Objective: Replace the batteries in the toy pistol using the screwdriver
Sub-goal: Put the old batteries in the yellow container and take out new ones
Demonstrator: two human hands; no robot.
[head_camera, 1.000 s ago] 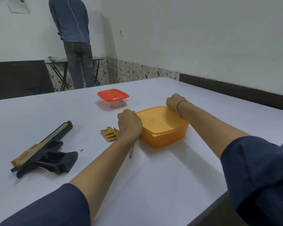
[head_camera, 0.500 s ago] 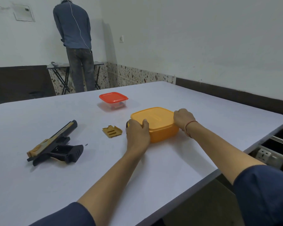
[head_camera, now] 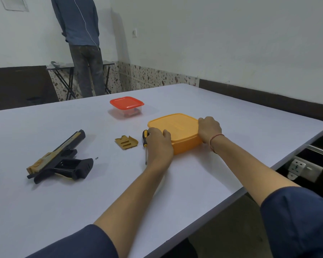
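Observation:
A black and gold toy pistol [head_camera: 60, 159] lies on its side at the table's left, its grip compartment uncovered. A tiny screw [head_camera: 96, 158] sits just right of it. The gold battery cover [head_camera: 126, 142] lies further right. A yellow-and-black screwdriver [head_camera: 145, 141] lies beside my left hand [head_camera: 158, 141]. That hand grips the near left corner of the lidded orange box [head_camera: 177, 127]. My right hand [head_camera: 209, 128] grips the box's right edge, fingers curled over the lid.
A small clear box with a red lid [head_camera: 126, 107] stands behind the orange one. The white table [head_camera: 250, 131] ends close at the right, with a wall socket [head_camera: 296, 167] below. A person [head_camera: 80, 40] stands at a folding table by the back wall.
Both hands shifted along the orange box: the right came from its far corner to its right edge. The screwdriver, earlier mostly hidden behind my left hand, now shows beside it.

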